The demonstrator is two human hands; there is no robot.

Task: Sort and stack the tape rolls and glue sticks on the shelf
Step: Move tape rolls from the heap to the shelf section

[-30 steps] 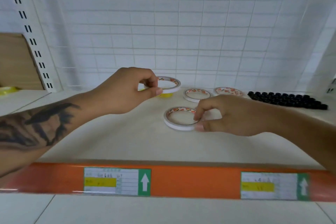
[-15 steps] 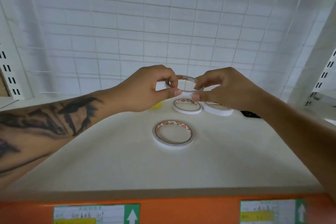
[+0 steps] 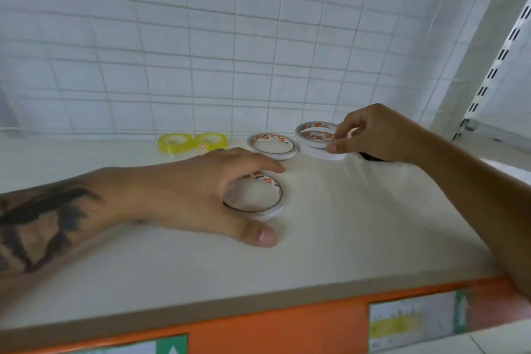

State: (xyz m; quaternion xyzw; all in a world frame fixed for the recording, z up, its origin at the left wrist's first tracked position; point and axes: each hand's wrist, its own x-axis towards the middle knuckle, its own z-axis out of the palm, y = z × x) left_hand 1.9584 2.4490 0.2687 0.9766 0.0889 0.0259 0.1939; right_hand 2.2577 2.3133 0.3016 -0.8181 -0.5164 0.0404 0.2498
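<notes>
Several thin white tape rolls lie on the white shelf (image 3: 344,224). My left hand (image 3: 207,195) is spread over the nearest white tape roll (image 3: 267,204), fingers and thumb around its rim while it lies flat. My right hand (image 3: 370,135) pinches a white tape roll (image 3: 311,128) tilted just above another white roll (image 3: 324,154) at the back right. One more white roll (image 3: 273,145) lies flat between them. Two yellow tape rolls (image 3: 192,141) sit side by side at the back.
A white wire grid (image 3: 230,52) closes the back of the shelf. A slotted upright (image 3: 494,69) stands at the right. Something black (image 3: 370,157) peeks from behind my right hand. The orange front rail (image 3: 287,325) carries price labels.
My right hand took the held roll from my left and carried it right, above the back-right roll. My left hand dropped down onto the near roll. The view shifted left.
</notes>
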